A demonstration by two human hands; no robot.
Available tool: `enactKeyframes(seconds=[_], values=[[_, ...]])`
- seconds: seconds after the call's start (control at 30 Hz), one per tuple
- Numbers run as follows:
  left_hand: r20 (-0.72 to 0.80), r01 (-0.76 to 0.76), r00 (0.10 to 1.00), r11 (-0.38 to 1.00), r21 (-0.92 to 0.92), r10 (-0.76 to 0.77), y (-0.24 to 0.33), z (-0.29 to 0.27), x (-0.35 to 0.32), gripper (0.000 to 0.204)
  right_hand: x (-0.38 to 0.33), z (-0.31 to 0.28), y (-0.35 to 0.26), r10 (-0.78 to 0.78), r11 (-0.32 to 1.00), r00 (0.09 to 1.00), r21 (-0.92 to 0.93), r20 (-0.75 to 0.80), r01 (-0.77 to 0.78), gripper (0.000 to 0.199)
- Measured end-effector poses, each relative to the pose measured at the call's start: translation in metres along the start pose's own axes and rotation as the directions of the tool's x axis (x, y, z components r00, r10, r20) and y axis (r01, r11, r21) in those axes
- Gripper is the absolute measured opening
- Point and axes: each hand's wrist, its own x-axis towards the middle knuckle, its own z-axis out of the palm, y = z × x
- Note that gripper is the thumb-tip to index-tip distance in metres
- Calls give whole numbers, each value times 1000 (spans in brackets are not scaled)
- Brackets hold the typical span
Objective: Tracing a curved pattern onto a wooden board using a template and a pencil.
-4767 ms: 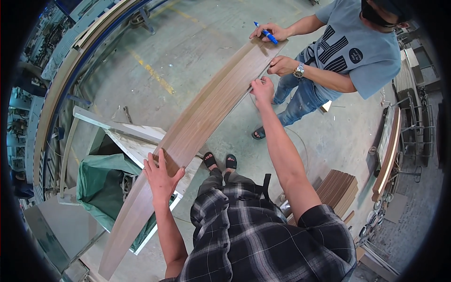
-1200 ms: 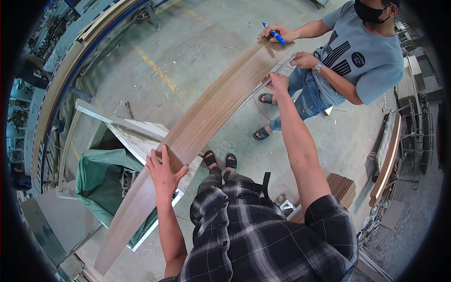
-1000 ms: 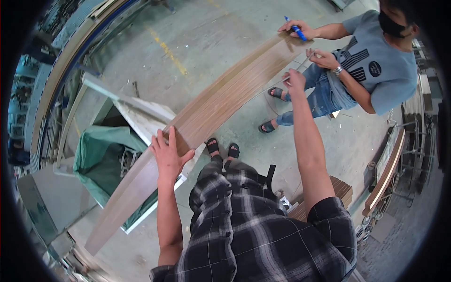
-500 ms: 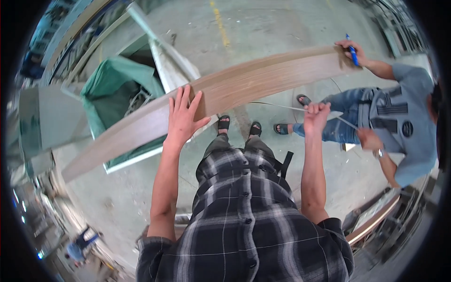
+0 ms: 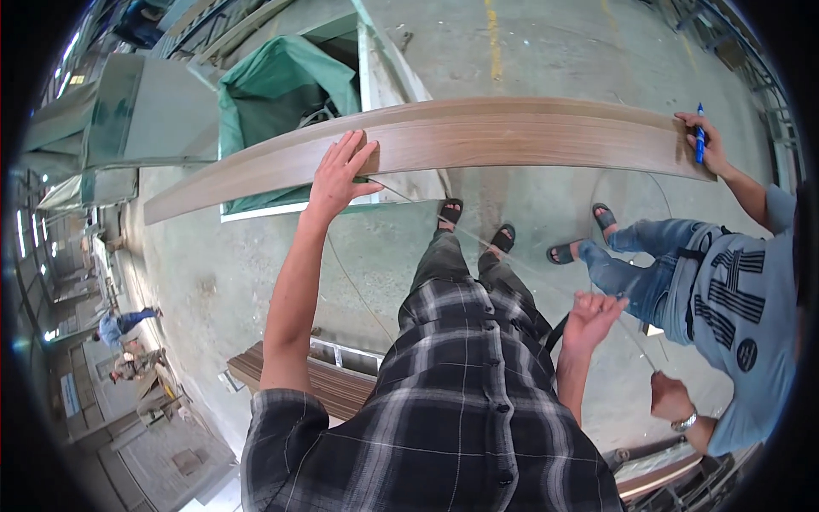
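A long brown wood-grain plank [image 5: 512, 141] spans the view at waist height, bending with the lens. My left hand [image 5: 339, 175] lies flat on its near edge with the fingers spread, gripping nothing. My right hand [image 5: 591, 317] hangs off the plank, low by my hip, fingers loosely apart. A thin pale line [image 5: 512, 256] runs from under the plank past this hand; I cannot tell if the hand pinches it. At the plank's right end a co-worker's hand [image 5: 710, 149] holds a blue pen [image 5: 699, 135] against the wood.
The co-worker in a light blue T-shirt [image 5: 751, 299] and jeans stands at my right, the other hand [image 5: 670, 397] low. A green-lined bin [image 5: 281, 77] and white panel [image 5: 384, 68] sit behind the plank. Stacked boards [image 5: 333, 384] lie at my left foot. People [image 5: 119, 324] stand far left.
My view has swung, so the plank now lies across the picture. My right hand has come off the plank and dropped to my hip. My left hand stays flat on it.
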Motion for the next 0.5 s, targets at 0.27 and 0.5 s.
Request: enactKeyframes(seconds=[0.27, 0.5], values=[[-255, -22, 967, 999, -25, 15, -28, -10, -89, 90, -44, -96, -6, 8, 965, 991, 257, 137, -43, 50], [-319, 496, 413, 504, -707, -853, -122, -20, -316, 60, -276, -134, 84, -109, 982, 912, 100, -396, 161, 53]])
